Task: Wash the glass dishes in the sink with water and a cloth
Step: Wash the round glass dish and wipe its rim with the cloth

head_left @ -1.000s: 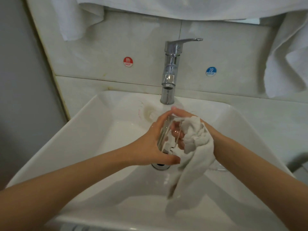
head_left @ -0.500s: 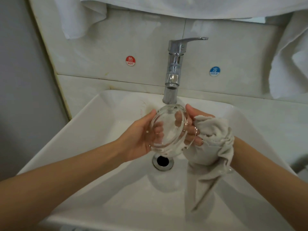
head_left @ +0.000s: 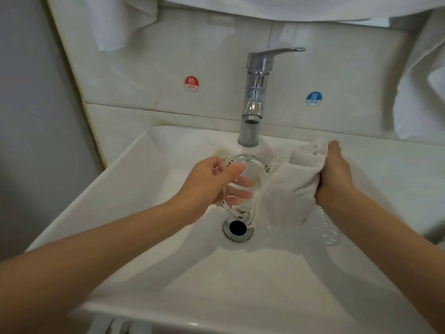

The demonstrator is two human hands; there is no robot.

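Head view: the left hand (head_left: 207,186) is seen gripping a clear glass dish (head_left: 243,186) — thumb laid across the near face, fingers visible through the glass on the far side. The dish is held on edge, tilted, above the basin of the white sink (head_left: 144,169) and over the drain (head_left: 238,228), which lies just below and to the right of that hand.

The right hand (head_left: 337,174) is clenched round a bunched white cloth (head_left: 286,196). The cloth hangs down between the two hands, its left fold touching the right edge of the dish.

A chrome tap (head_left: 255,97) stands beyond the hands, its lever turned to the right. A red HOT sticker (head_left: 191,83) is fixed on the wall beyond the left hand, a blue COLD sticker (head_left: 313,98) beyond the right.

Under the right forearm a second glass item (head_left: 328,233) lies in the sink — partly hidden, shape not determinable. A white towel (head_left: 419,92) hangs above and to the right of the right hand.
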